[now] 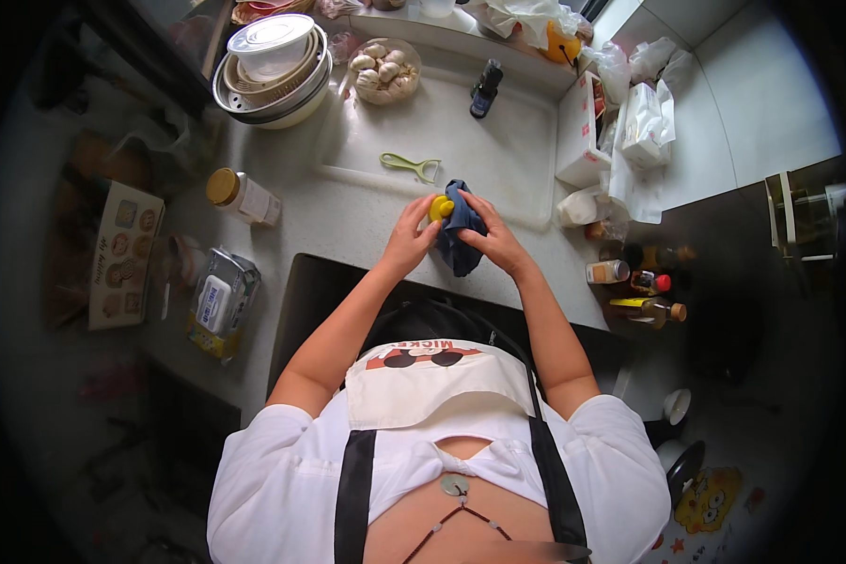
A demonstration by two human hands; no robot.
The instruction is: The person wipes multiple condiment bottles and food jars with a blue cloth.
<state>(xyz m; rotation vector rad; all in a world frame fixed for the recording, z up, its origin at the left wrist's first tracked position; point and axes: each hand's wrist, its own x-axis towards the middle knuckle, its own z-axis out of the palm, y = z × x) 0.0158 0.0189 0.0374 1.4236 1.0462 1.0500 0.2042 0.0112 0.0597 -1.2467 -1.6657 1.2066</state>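
Just beyond the counter's near edge, my two hands meet around a dark blue cloth (459,249) and a small yellow rounded object (441,208). My left hand (414,233) has its fingertips closed on the yellow object, whose kind I cannot make out. My right hand (489,235) grips the bunched cloth, which hangs down between the hands. Part of the cloth lies up against the yellow object's right side. Slightly beyond my left fingers lies a green Y-shaped peeler (406,164).
A bowl (415,83) of garlic and a dark bottle (484,89) stand farther back. Stacked basins and colanders (273,94) fill the far left. At left are a lidded jar (244,195) and a wipes pack (224,305); at right, boxes (583,132) and seasoning bottles (649,310).
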